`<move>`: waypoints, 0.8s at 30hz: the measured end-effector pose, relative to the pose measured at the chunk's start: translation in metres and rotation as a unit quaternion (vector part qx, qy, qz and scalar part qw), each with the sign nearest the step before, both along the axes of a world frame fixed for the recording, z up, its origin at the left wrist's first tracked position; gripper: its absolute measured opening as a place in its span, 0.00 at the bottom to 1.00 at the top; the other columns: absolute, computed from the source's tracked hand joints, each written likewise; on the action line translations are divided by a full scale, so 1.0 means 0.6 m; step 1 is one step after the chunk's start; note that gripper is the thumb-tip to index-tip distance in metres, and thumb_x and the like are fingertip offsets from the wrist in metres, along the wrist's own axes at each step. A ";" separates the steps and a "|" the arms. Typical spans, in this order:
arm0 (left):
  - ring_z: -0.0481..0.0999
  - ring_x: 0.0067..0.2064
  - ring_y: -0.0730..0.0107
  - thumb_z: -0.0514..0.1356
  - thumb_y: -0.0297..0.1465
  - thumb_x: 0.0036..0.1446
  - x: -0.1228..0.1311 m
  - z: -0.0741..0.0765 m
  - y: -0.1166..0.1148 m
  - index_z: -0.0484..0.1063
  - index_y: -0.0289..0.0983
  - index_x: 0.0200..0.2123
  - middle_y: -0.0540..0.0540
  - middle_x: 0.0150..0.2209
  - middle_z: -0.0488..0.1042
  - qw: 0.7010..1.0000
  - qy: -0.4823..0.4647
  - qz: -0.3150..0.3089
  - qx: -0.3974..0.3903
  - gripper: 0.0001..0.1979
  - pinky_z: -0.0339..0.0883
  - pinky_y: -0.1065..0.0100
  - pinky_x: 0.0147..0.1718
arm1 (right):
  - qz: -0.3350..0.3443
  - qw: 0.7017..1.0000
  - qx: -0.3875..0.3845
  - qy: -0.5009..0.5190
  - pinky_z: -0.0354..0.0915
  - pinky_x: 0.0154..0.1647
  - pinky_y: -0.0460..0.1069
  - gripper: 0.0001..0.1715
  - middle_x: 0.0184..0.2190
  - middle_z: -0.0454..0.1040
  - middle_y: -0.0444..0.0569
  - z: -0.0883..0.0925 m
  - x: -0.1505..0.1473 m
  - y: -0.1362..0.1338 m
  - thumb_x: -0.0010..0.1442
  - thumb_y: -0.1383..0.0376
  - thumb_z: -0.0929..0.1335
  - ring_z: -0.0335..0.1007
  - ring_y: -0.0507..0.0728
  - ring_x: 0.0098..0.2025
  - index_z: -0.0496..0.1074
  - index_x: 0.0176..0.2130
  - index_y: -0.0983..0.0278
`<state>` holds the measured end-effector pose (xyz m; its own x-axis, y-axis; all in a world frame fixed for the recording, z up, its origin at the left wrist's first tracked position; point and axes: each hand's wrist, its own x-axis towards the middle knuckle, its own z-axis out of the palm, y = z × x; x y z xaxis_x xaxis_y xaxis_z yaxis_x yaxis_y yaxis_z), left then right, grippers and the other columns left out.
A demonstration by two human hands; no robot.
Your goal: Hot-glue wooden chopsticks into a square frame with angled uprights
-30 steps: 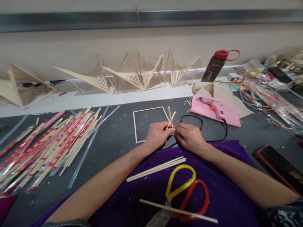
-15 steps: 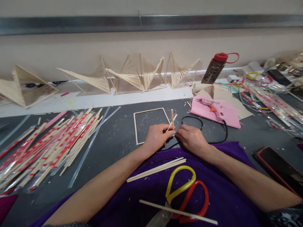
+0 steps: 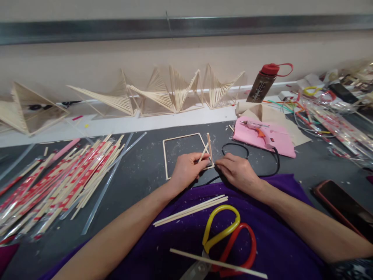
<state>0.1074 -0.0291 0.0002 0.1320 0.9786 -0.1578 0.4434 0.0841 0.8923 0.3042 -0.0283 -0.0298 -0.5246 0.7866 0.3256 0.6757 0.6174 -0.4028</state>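
A square frame of thin wooden sticks [image 3: 165, 159] lies flat on the dark table. At its near right corner one wooden stick [image 3: 209, 144] stands upright, leaning slightly. My left hand [image 3: 188, 169] is closed at that corner, pinching a slanted wooden stick [image 3: 203, 153] that crosses close to the upright one. Just right of the corner is my right hand [image 3: 237, 170], its fingertips pressed together and a little apart from the frame. Whether something tiny sits between them I cannot make out.
Scissors [image 3: 223, 229] and loose sticks [image 3: 190, 210] lie on purple cloth in my lap. A hot glue gun [image 3: 258, 131] rests on pink foam [image 3: 284, 146], its cord near my right hand. Packed sticks [image 3: 72, 179] lie left; finished stick models [image 3: 157, 97], a bottle [image 3: 264, 83] and a phone [image 3: 340, 206] surround.
My right hand's fingertips have come slightly away from the frame's corner, which now shows. My left hand and the slanted stick have shifted a little left. The view has moved slightly.
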 end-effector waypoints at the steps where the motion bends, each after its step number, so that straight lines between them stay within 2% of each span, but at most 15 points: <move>1: 0.64 0.16 0.81 0.61 0.37 0.52 -0.002 0.003 0.000 0.78 0.36 0.42 0.51 0.23 0.74 1.000 -0.003 0.007 -0.009 0.16 0.59 0.76 0.17 | 0.000 1.000 0.007 0.011 0.62 0.39 0.46 0.14 0.34 0.73 0.51 0.002 0.001 -0.001 0.65 0.66 0.61 0.69 0.52 0.36 0.74 0.41 0.65; 5: 0.62 0.15 0.81 0.62 0.35 0.50 -0.020 0.022 0.005 0.77 0.34 0.39 0.53 0.18 0.69 0.998 -0.030 0.038 -0.029 0.14 0.56 0.77 0.15 | -0.003 0.998 0.040 0.046 0.63 0.39 0.46 0.12 0.35 0.74 0.50 0.010 0.006 -0.004 0.64 0.66 0.62 0.69 0.52 0.36 0.75 0.40 0.64; 10: 0.61 0.15 0.86 0.64 0.36 0.50 -0.060 0.040 0.026 0.76 0.33 0.35 0.48 0.26 0.75 0.986 -0.147 0.072 -0.011 0.13 0.50 0.79 0.14 | 0.005 0.995 0.073 0.065 0.62 0.38 0.47 0.11 0.34 0.75 0.49 0.013 0.004 -0.008 0.64 0.66 0.63 0.69 0.52 0.35 0.75 0.40 0.64; 14: 0.60 0.17 0.86 0.63 0.38 0.52 -0.084 0.050 0.039 0.75 0.32 0.36 0.47 0.28 0.75 0.966 -0.242 0.077 -0.037 0.14 0.46 0.79 0.13 | 0.017 0.994 0.089 0.055 0.62 0.37 0.47 0.10 0.31 0.75 0.48 0.013 0.003 -0.010 0.63 0.65 0.64 0.69 0.52 0.33 0.75 0.37 0.63; 16: 0.62 0.20 0.85 0.63 0.36 0.53 -0.090 0.059 0.041 0.75 0.32 0.39 0.46 0.31 0.76 0.955 -0.282 0.077 -0.050 0.14 0.49 0.80 0.14 | 0.024 0.994 0.095 0.051 0.62 0.36 0.47 0.10 0.30 0.75 0.48 0.017 0.004 -0.012 0.63 0.65 0.64 0.69 0.52 0.33 0.75 0.35 0.63; 18: 0.66 0.24 0.83 0.61 0.32 0.54 -0.096 0.072 0.041 0.74 0.32 0.42 0.44 0.34 0.76 0.945 -0.311 0.081 -0.061 0.13 0.56 0.80 0.17 | 0.032 0.993 0.094 0.058 0.62 0.36 0.47 0.09 0.30 0.75 0.49 0.025 0.006 -0.014 0.62 0.66 0.65 0.69 0.52 0.33 0.75 0.35 0.63; 21: 0.70 0.28 0.79 0.59 0.28 0.55 -0.101 0.095 0.034 0.73 0.32 0.44 0.44 0.36 0.76 0.935 -0.337 0.081 -0.072 0.13 0.63 0.79 0.22 | 0.035 0.993 0.062 0.099 0.62 0.35 0.48 0.08 0.31 0.75 0.49 0.048 0.009 -0.020 0.62 0.66 0.65 0.69 0.52 0.32 0.75 0.35 0.64; 24: 0.70 0.28 0.80 0.60 0.29 0.56 -0.095 0.116 0.016 0.74 0.33 0.43 0.45 0.34 0.75 0.929 -0.360 0.055 -0.064 0.12 0.63 0.79 0.22 | 0.035 0.986 -0.038 0.157 0.63 0.33 0.47 0.10 0.29 0.73 0.48 0.078 0.001 -0.033 0.62 0.66 0.65 0.68 0.52 0.31 0.75 0.34 0.64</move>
